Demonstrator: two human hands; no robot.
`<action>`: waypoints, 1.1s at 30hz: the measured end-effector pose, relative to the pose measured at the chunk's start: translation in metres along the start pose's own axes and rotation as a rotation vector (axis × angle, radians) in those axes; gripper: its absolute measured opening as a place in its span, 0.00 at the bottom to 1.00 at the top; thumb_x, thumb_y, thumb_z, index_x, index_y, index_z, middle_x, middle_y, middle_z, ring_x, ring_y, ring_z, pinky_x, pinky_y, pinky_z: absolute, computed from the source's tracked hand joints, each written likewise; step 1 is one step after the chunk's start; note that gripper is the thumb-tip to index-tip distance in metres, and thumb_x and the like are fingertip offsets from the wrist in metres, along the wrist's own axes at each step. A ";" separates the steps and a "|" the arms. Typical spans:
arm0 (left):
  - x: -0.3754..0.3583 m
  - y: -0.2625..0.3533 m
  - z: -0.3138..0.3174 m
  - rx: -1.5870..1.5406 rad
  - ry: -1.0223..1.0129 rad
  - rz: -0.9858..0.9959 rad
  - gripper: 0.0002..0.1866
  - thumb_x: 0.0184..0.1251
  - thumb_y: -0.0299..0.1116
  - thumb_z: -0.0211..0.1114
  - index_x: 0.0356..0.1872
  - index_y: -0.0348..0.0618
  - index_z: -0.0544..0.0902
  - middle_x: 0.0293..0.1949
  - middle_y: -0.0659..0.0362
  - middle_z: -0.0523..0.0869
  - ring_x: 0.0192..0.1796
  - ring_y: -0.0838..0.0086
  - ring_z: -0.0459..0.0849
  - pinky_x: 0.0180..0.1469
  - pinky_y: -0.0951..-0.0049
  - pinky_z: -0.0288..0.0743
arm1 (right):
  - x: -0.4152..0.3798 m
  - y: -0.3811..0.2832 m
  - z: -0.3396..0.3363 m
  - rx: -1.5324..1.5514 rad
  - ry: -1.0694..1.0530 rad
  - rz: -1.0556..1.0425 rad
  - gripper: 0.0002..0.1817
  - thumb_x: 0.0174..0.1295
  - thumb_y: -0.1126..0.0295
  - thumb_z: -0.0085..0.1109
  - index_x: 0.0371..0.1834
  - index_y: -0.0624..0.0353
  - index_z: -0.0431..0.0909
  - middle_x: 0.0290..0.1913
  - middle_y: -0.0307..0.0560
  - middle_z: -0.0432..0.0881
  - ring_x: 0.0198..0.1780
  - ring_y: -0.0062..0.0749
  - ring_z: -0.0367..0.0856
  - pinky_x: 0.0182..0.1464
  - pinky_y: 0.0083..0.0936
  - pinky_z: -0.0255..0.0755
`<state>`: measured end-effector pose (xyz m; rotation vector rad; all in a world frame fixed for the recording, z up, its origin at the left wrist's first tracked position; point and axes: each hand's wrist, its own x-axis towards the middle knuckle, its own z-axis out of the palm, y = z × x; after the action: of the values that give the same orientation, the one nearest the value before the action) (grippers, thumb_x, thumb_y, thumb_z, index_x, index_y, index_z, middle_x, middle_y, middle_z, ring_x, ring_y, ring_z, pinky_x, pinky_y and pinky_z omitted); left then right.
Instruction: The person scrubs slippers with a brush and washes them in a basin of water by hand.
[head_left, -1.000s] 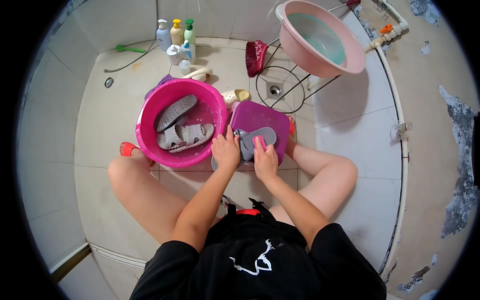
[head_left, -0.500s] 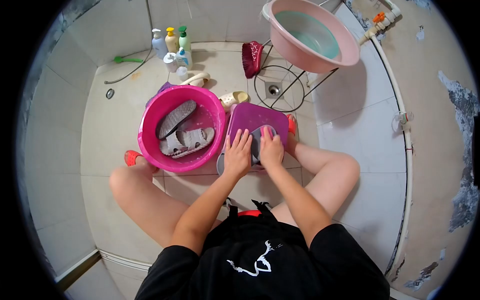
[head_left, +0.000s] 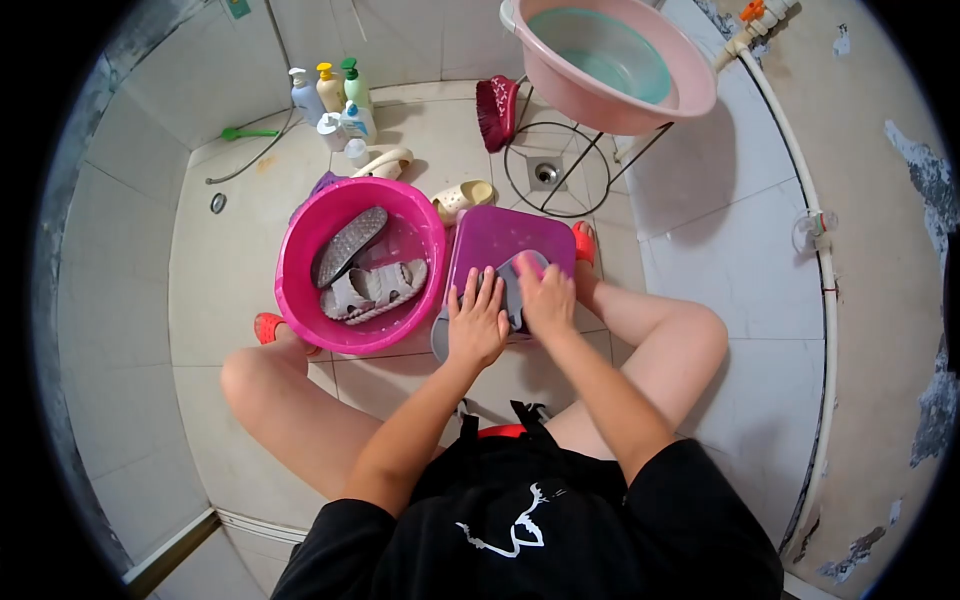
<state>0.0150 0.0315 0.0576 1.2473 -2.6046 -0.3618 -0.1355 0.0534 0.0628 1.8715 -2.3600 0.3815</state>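
Note:
A grey slipper (head_left: 512, 300) lies on the purple lid or stool top (head_left: 490, 235) in front of me. My left hand (head_left: 478, 320) presses on the slipper with its fingers spread flat. At the slipper's right part, my right hand (head_left: 546, 298) is closed around a pink object (head_left: 528, 262), probably a brush, mostly covered by the fingers. Left of the purple top stands a bright pink basin (head_left: 290, 285), holding a grey slipper sole-up (head_left: 350, 243) and a strapped grey slipper (head_left: 375, 290) with some suds.
Pump bottles (head_left: 330, 90) stand at the back left. Cream clogs (head_left: 462, 199) lie behind the basin. A dark red brush-like item (head_left: 496, 113) leans near a floor drain (head_left: 546, 173). At the back right, a wire stand (head_left: 588, 143) bears a light pink basin (head_left: 690, 85).
The view has shifted slightly. My right hand has moved a little over the slipper, while my left hand stays pressed on it.

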 end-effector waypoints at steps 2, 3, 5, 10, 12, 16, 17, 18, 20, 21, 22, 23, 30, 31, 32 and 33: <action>-0.003 0.000 0.000 0.011 0.012 0.003 0.30 0.65 0.43 0.48 0.68 0.44 0.66 0.73 0.57 0.57 0.76 0.60 0.49 0.72 0.47 0.42 | 0.025 0.014 0.006 -0.044 0.063 0.101 0.20 0.64 0.62 0.53 0.61 0.45 0.72 0.33 0.53 0.74 0.36 0.48 0.75 0.40 0.42 0.67; -0.003 0.000 0.001 0.012 0.013 0.002 0.30 0.65 0.43 0.48 0.68 0.44 0.65 0.74 0.57 0.56 0.76 0.61 0.49 0.72 0.47 0.43 | 0.023 0.009 0.010 -0.024 0.067 0.189 0.20 0.64 0.62 0.53 0.61 0.45 0.72 0.34 0.54 0.74 0.36 0.48 0.75 0.40 0.42 0.68; -0.002 0.000 0.001 0.013 0.008 0.000 0.30 0.65 0.43 0.47 0.68 0.44 0.65 0.74 0.57 0.56 0.76 0.61 0.49 0.72 0.47 0.43 | 0.020 -0.007 0.014 0.055 0.051 0.239 0.21 0.64 0.63 0.54 0.61 0.45 0.72 0.34 0.55 0.73 0.36 0.49 0.76 0.38 0.42 0.68; -0.003 0.000 0.002 0.001 0.001 -0.005 0.30 0.65 0.42 0.47 0.68 0.44 0.65 0.74 0.57 0.56 0.76 0.61 0.49 0.72 0.48 0.42 | 0.001 0.006 0.000 -0.006 -0.045 0.047 0.23 0.63 0.63 0.55 0.62 0.44 0.71 0.34 0.55 0.73 0.36 0.48 0.76 0.38 0.43 0.68; 0.000 0.002 0.003 -0.010 -0.005 -0.023 0.30 0.65 0.43 0.47 0.69 0.44 0.65 0.74 0.57 0.56 0.76 0.61 0.49 0.72 0.48 0.42 | 0.017 0.010 0.006 0.012 -0.003 0.103 0.22 0.63 0.62 0.55 0.63 0.43 0.71 0.34 0.54 0.73 0.37 0.48 0.76 0.39 0.43 0.68; 0.001 0.002 0.006 -0.022 -0.007 -0.041 0.31 0.65 0.43 0.48 0.69 0.44 0.64 0.74 0.57 0.56 0.76 0.61 0.48 0.73 0.50 0.41 | -0.021 -0.029 0.015 0.141 0.032 0.297 0.23 0.63 0.63 0.54 0.63 0.42 0.71 0.32 0.56 0.72 0.32 0.52 0.76 0.35 0.44 0.69; 0.002 0.001 0.005 -0.025 -0.001 -0.044 0.31 0.65 0.43 0.48 0.69 0.44 0.64 0.74 0.57 0.56 0.76 0.61 0.48 0.73 0.50 0.41 | -0.037 -0.035 0.011 0.197 -0.021 0.300 0.23 0.63 0.63 0.54 0.63 0.42 0.71 0.32 0.56 0.72 0.31 0.52 0.76 0.34 0.44 0.69; 0.001 0.001 0.004 -0.033 0.026 -0.034 0.31 0.64 0.42 0.49 0.68 0.44 0.65 0.73 0.57 0.57 0.76 0.61 0.50 0.72 0.49 0.43 | -0.045 -0.032 0.006 0.192 -0.067 0.267 0.23 0.63 0.63 0.54 0.63 0.42 0.71 0.32 0.56 0.73 0.32 0.51 0.76 0.34 0.44 0.69; -0.001 0.002 0.003 -0.040 0.047 -0.016 0.30 0.63 0.42 0.51 0.67 0.44 0.66 0.73 0.57 0.59 0.76 0.62 0.51 0.72 0.49 0.44 | -0.019 -0.016 0.007 0.099 -0.002 0.228 0.23 0.63 0.63 0.55 0.63 0.42 0.71 0.31 0.56 0.73 0.32 0.51 0.76 0.34 0.43 0.69; -0.001 0.002 0.002 -0.042 0.025 -0.022 0.31 0.64 0.42 0.49 0.68 0.45 0.65 0.73 0.57 0.57 0.76 0.61 0.49 0.73 0.49 0.42 | -0.006 -0.011 0.010 0.008 0.059 0.191 0.23 0.63 0.63 0.55 0.63 0.42 0.71 0.31 0.55 0.73 0.33 0.50 0.76 0.35 0.43 0.69; -0.002 0.002 0.002 -0.045 0.002 -0.029 0.31 0.64 0.43 0.48 0.69 0.46 0.64 0.74 0.57 0.56 0.76 0.61 0.48 0.73 0.49 0.40 | 0.002 -0.009 0.014 0.009 0.053 0.198 0.23 0.63 0.63 0.55 0.63 0.42 0.71 0.31 0.55 0.73 0.33 0.50 0.76 0.35 0.43 0.69; -0.002 0.002 0.005 -0.035 0.018 -0.034 0.31 0.64 0.43 0.48 0.70 0.48 0.64 0.74 0.57 0.56 0.76 0.61 0.48 0.73 0.48 0.41 | 0.010 -0.010 0.019 0.003 0.101 0.225 0.23 0.62 0.63 0.56 0.63 0.43 0.71 0.31 0.55 0.73 0.33 0.49 0.76 0.35 0.42 0.68; 0.000 0.004 0.008 -0.061 0.015 -0.055 0.31 0.63 0.43 0.49 0.70 0.50 0.64 0.74 0.57 0.56 0.76 0.59 0.48 0.73 0.47 0.41 | -0.047 -0.032 0.009 0.266 0.016 0.408 0.22 0.63 0.63 0.56 0.62 0.44 0.73 0.31 0.55 0.73 0.31 0.50 0.75 0.33 0.44 0.67; 0.000 0.004 0.007 -0.048 0.011 -0.048 0.31 0.64 0.43 0.49 0.70 0.51 0.64 0.74 0.57 0.56 0.76 0.59 0.48 0.73 0.48 0.41 | -0.028 -0.022 0.011 0.172 0.064 0.386 0.22 0.63 0.63 0.56 0.62 0.44 0.73 0.32 0.55 0.73 0.33 0.50 0.75 0.34 0.44 0.67; 0.002 0.003 0.008 -0.044 0.003 -0.040 0.31 0.64 0.43 0.49 0.70 0.51 0.64 0.74 0.57 0.56 0.76 0.59 0.48 0.73 0.48 0.41 | -0.008 -0.015 0.015 0.079 0.109 0.365 0.22 0.63 0.62 0.55 0.62 0.44 0.72 0.32 0.55 0.73 0.34 0.50 0.75 0.35 0.44 0.67; 0.001 0.004 0.009 -0.026 0.020 -0.043 0.31 0.64 0.43 0.49 0.70 0.51 0.64 0.74 0.57 0.56 0.76 0.59 0.48 0.73 0.48 0.41 | 0.008 -0.011 0.021 0.041 0.134 0.401 0.23 0.63 0.61 0.55 0.63 0.43 0.71 0.33 0.54 0.73 0.35 0.50 0.75 0.37 0.44 0.67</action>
<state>0.0083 0.0343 0.0508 1.2936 -2.5513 -0.3868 -0.1255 0.0385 0.0455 1.3267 -2.6403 0.5729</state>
